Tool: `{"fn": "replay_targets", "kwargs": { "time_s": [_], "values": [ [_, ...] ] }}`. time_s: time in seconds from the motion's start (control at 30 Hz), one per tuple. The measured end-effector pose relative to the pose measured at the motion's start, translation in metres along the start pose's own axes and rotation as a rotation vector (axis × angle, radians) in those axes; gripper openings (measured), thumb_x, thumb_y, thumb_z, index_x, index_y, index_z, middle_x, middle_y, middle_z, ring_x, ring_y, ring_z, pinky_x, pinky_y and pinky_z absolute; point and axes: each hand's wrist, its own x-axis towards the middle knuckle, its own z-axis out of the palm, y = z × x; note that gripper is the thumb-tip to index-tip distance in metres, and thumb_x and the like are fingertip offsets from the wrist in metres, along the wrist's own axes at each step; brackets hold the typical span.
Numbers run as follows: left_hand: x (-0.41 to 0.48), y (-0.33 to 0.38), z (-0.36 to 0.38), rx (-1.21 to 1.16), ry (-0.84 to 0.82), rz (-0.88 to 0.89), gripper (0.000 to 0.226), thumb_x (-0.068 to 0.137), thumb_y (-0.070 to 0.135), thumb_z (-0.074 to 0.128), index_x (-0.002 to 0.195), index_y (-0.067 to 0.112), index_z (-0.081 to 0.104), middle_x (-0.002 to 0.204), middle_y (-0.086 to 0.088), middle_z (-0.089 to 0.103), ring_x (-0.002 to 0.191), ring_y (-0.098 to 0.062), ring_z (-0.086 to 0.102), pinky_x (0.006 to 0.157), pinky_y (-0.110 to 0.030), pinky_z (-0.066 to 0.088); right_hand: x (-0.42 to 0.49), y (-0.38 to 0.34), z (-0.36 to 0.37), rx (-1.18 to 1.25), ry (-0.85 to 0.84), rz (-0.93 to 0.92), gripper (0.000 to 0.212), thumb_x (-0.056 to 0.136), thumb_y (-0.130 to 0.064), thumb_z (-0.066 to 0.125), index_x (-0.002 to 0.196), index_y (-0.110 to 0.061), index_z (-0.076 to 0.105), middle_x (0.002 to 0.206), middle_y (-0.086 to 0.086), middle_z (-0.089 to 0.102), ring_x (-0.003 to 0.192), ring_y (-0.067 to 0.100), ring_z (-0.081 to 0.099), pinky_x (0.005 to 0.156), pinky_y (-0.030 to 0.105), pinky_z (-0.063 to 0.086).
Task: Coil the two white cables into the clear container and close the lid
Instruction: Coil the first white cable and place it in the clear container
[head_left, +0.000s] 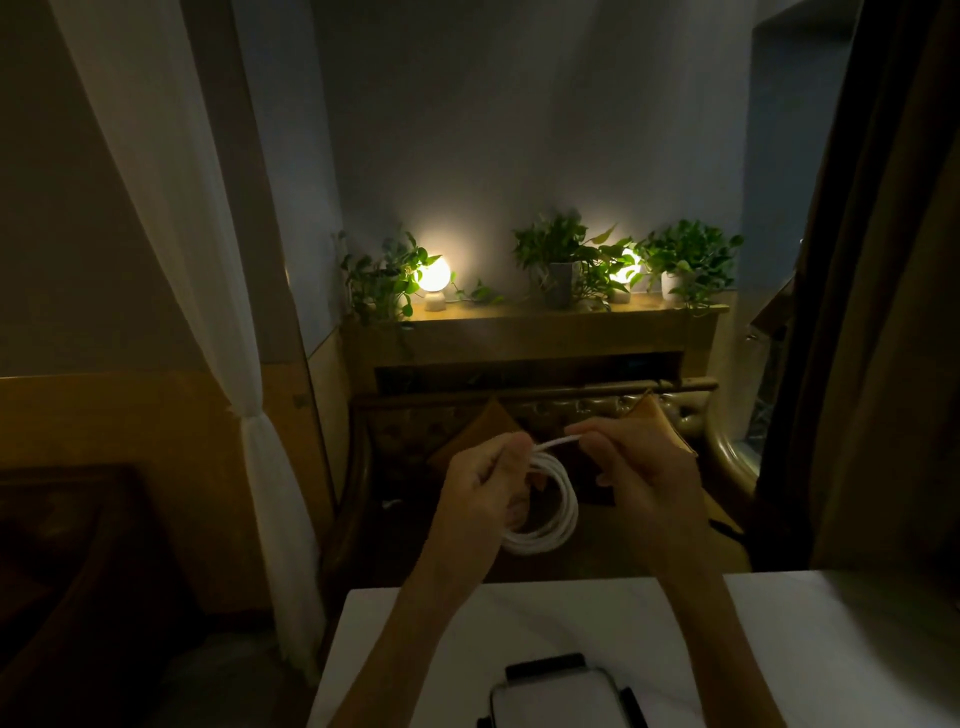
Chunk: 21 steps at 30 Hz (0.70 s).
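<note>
A white cable (558, 512) hangs in a round coil of several loops in the air beyond the table's far edge. My left hand (485, 486) grips the coil at its upper left. My right hand (641, 467) pinches the cable's loose end, which runs taut between the two hands at the top. The clear container (558, 699) with black clips sits on the white table (810, 649) at the bottom centre, partly cut off by the frame; whether its lid is on cannot be told. A second cable is not in view.
The room is dim. A tufted sofa with cushions (530, 415) stands past the table. Behind it a shelf (519, 314) carries two glowing globe lamps and potted plants. A white curtain (249, 415) hangs at the left, a dark curtain at the right.
</note>
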Motion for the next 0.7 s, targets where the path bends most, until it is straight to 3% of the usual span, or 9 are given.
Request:
{"fn": "replay_targets", "kwargs": {
  "time_s": [0.13, 0.23, 0.33, 0.47, 0.57, 0.7],
  "values": [
    [0.009, -0.002, 0.000, -0.113, 0.089, -0.102, 0.033, 0.098, 0.030, 0.041, 0.083, 0.014, 0.065, 0.070, 0.004, 0.071, 0.066, -0.004, 0.068, 0.058, -0.013, 0.052, -0.009, -0.002, 0.011, 0.190, -0.245, 0.215, 0.028, 0.081, -0.050, 0.055, 0.102, -0.041, 0.071, 0.104, -0.016, 0.072, 0.096, 0.000, 0.067, 0.071, 0.020, 0.058],
    [0.011, -0.008, 0.003, 0.037, 0.083, -0.137, 0.034, 0.101, 0.026, 0.037, 0.081, 0.017, 0.063, 0.073, 0.002, 0.069, 0.069, -0.007, 0.068, 0.063, -0.017, 0.054, -0.018, 0.002, 0.019, 0.367, -0.345, 0.365, 0.032, 0.072, -0.055, 0.066, 0.102, -0.046, 0.071, 0.104, -0.015, 0.075, 0.098, 0.005, 0.070, 0.069, 0.017, 0.057],
    [0.005, -0.019, 0.001, 0.234, 0.086, -0.139, 0.034, 0.102, 0.029, 0.035, 0.077, 0.023, 0.057, 0.066, 0.013, 0.062, 0.061, 0.005, 0.060, 0.057, -0.006, 0.046, -0.021, 0.007, 0.017, 0.509, -0.383, 0.496, 0.045, 0.068, -0.050, 0.071, 0.112, -0.043, 0.068, 0.111, -0.009, 0.074, 0.104, 0.010, 0.070, 0.079, 0.025, 0.056],
    [0.000, -0.032, 0.000, 0.394, 0.124, -0.194, 0.033, 0.101, 0.034, 0.035, 0.076, 0.023, 0.052, 0.066, 0.007, 0.055, 0.059, 0.009, 0.056, 0.055, -0.003, 0.043, -0.023, 0.008, 0.014, 0.551, -0.380, 0.474, 0.069, 0.071, -0.041, 0.075, 0.135, -0.034, 0.049, 0.116, -0.004, 0.073, 0.109, 0.014, 0.068, 0.085, 0.027, 0.058],
    [-0.004, -0.033, 0.002, 0.455, 0.176, -0.140, 0.030, 0.101, 0.034, 0.034, 0.081, 0.023, 0.053, 0.072, 0.005, 0.059, 0.069, 0.005, 0.060, 0.059, -0.003, 0.045, -0.026, 0.004, 0.012, 0.557, -0.386, 0.395, 0.061, 0.081, -0.028, 0.071, 0.135, -0.043, 0.047, 0.123, -0.011, 0.067, 0.116, 0.011, 0.063, 0.090, 0.026, 0.056],
    [-0.005, -0.024, 0.007, 0.545, 0.193, 0.065, 0.021, 0.102, 0.026, 0.035, 0.103, 0.026, 0.056, 0.086, 0.015, 0.063, 0.086, 0.007, 0.063, 0.070, -0.002, 0.047, -0.031, -0.004, 0.014, 0.696, -0.369, 0.338, 0.053, 0.082, -0.018, 0.068, 0.130, -0.038, 0.055, 0.128, -0.008, 0.064, 0.120, 0.015, 0.061, 0.088, 0.027, 0.056]
  ]
}}
